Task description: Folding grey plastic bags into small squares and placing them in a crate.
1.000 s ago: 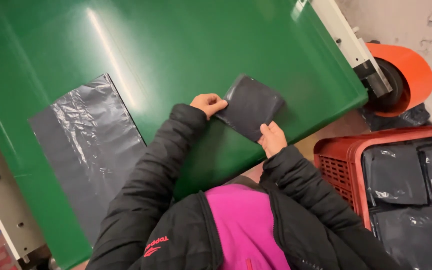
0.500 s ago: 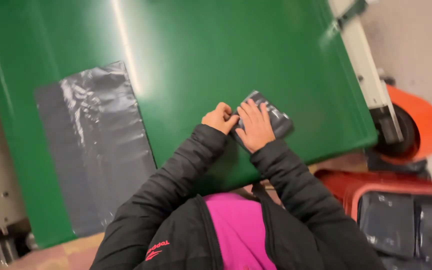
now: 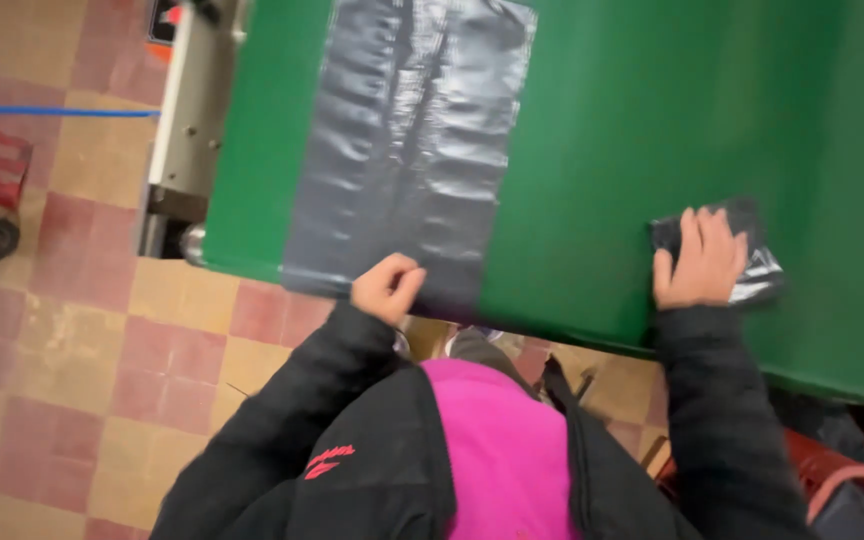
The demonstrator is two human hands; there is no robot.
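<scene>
**Two dark plastic bags on the green surface, one under each hand**

Nearest, the person in a black padded jacket over a pink top stands at the near edge of the glossy green surface (image 3: pixel 652 120).

The left hand (image 3: pixel 387 288) sits at that edge, its fingers curled and pinched on the near end of the long, flat, grey-black plastic bag (image 3: pixel 412 140). This bag lies spread out lengthwise, running from the near edge away across the surface, its film wrinkled and shiny.

The right hand (image 3: pixel 699 262) lies palm down, fingers spread and flat, pressing on the small folded black plastic bag (image 3: pixel 757 275), not gripping it. The folded bag rests on the surface close to the near edge, well apart from the long bag, with corners showing beyond the fingers.

Beyond the surface's left side, a pale metal frame (image 3: pixel 192 110) stands on the red and tan tiled floor (image 3: pixel 72 340).
</scene>
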